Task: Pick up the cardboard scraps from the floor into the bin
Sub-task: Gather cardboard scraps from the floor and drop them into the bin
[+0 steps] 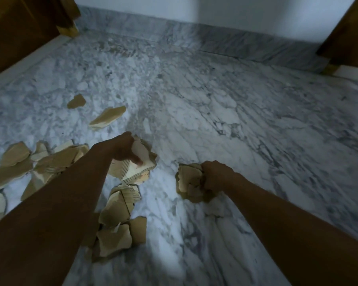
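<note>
On the marble floor, collection is judged to be under way but far from complete: no bin appears in view, so nothing can be confirmed as deposited. The left hand, near centre frame, is closed around a bundle of pale, corrugated-edged scraps, held above the litter. The right hand, toward 4 o'clock of the left, is clenched on a crumpled wad of brown cardboard; whether that wad rests on the floor or is lifted clear cannot be told. Remaining work is substantial: a loose heap lies at 6 to 7 o'clock beneath the left forearm, a spread of larger pieces sits at 9 o'clock, and two stray scraps lie apart at 11 o'clock. Both forearms extend forward and downward, roughly parallel, wrists bent inward over their loads. Wooden furniture stands at the upper corners.
</note>
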